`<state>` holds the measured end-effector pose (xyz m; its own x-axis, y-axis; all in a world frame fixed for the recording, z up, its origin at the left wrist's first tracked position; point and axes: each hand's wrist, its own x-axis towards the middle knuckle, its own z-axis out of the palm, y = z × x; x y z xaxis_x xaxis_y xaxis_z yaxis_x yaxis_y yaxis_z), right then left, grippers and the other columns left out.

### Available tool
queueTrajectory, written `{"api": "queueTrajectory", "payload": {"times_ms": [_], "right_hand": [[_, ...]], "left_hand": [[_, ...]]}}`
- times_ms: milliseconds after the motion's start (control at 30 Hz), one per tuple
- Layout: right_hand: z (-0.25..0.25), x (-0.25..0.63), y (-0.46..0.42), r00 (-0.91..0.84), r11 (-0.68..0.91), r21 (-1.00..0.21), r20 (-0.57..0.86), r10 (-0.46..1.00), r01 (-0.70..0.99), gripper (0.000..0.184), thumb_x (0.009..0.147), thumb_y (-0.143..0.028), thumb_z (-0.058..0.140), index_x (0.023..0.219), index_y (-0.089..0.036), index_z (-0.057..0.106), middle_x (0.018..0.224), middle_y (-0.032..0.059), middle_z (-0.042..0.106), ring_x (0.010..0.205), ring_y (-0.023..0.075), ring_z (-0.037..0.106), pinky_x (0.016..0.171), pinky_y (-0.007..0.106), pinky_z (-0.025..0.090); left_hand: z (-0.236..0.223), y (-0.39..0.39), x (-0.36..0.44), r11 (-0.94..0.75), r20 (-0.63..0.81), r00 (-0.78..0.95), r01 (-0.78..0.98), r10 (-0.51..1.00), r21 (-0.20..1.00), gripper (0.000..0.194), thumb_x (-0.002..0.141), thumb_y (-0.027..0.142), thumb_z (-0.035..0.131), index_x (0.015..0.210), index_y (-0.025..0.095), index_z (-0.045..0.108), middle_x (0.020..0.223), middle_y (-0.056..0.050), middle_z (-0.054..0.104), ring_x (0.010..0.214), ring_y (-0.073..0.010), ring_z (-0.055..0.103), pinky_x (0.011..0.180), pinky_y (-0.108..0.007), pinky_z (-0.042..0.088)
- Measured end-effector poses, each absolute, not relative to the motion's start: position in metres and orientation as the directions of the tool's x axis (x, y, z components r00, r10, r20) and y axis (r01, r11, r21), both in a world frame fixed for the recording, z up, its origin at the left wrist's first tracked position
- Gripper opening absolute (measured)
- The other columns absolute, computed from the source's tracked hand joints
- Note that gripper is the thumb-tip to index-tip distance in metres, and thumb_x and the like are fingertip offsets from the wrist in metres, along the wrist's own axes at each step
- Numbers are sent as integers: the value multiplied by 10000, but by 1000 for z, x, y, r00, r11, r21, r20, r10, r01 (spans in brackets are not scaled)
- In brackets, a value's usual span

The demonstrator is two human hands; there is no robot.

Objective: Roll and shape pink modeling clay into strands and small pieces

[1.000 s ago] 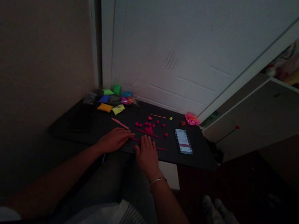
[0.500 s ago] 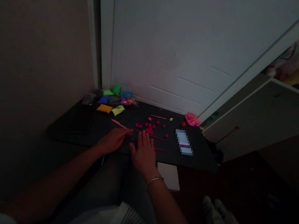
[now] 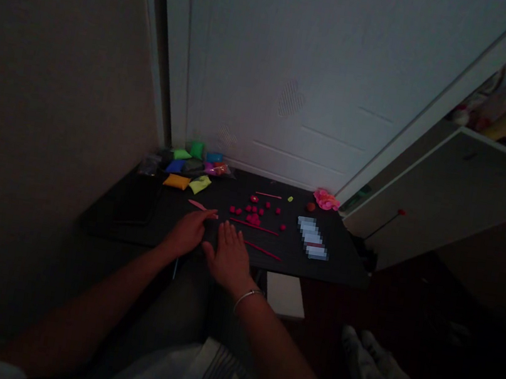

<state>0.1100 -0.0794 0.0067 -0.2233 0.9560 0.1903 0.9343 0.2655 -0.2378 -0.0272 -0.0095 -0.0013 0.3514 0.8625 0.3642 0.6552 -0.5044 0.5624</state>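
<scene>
Fingers extended and close together, the left hand (image 3: 187,230) overlaps the end of a pink modelling knife (image 3: 197,205); I cannot tell whether it pinches anything beneath. Palm down, the right hand (image 3: 230,256) lies flat with its fingers side by side and thumb slightly apart, over the near end of a thin crimson clay strand (image 3: 263,251), which shows beyond its right edge, slanting across the matte black tabletop (image 3: 341,266).

At far left lies a dark, flat rectangular slab (image 3: 137,204), then pillow-shaped packets, among them a smooth orange packet (image 3: 177,182) and a creased yellow packet (image 3: 199,184). Ahead of the right hand, a second crimson strand (image 3: 254,226) runs nearly straight below a cluster of small round clay balls (image 3: 253,219). Farther right come a pixelated pale rectangle (image 3: 312,237), a reddish-brown ball (image 3: 310,207) and a ruffled pink piece (image 3: 326,200).
</scene>
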Motion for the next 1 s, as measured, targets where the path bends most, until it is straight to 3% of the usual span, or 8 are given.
{"api": "queueTrajectory", "payload": {"times_ms": [267, 433, 600, 800, 1000], "right_hand": [[17, 131, -93, -248, 311, -244, 256, 934, 919, 585, 887, -436, 272, 1372, -110, 235, 1437, 88, 237, 1328, 228, 177, 1073, 423, 156], [18, 183, -99, 8, 58, -214, 295, 956, 975, 537, 902, -334, 239, 1368, -68, 228, 1441, 136, 206, 1339, 242, 118, 1059, 448, 165], [10, 201, -81, 165, -120, -179, 266, 950, 977, 549, 903, -354, 236, 1384, -96, 180, 1455, 166, 123, 1338, 288, 76, 1040, 476, 174], [9, 199, -30, 128, -102, -112, 253, 959, 988, 550, 894, -369, 268, 1391, -154, 168, 1464, 117, 119, 1340, 277, 77, 1045, 507, 119], [8, 208, -24, 35, -6, -88, 329, 944, 996, 528, 893, -323, 284, 1389, -177, 176, 1463, 109, 145, 1345, 247, 65, 1055, 478, 96]], "left_hand": [[-2, -10, -30, -538, 373, 393, 692, 840, 481, 470, 718, 84, 339, 1150, 134, 515, 1132, -75, 602, 1070, -180, 529, 934, -367, 421], [8, -20, -20, -523, 461, 343, 777, 818, 350, 406, 810, 150, 309, 1154, 133, 524, 1218, -99, 547, 1171, -222, 452, 964, -408, 376], [18, -31, 42, -467, 508, 314, 860, 802, 205, 492, 859, 271, 308, 1307, 72, 356, 1415, -156, 279, 1310, -276, 223, 1043, -434, 233], [2, -3, 86, -330, 354, 257, 930, 899, 162, 551, 863, 356, 292, 1345, 88, 302, 1431, -173, 224, 1318, -293, 186, 1050, -451, 181], [-3, 0, 79, -325, 322, 274, 938, 906, 117, 552, 870, 396, 269, 1374, 172, 244, 1448, -130, 201, 1328, -281, 154, 1054, -460, 139]]}}
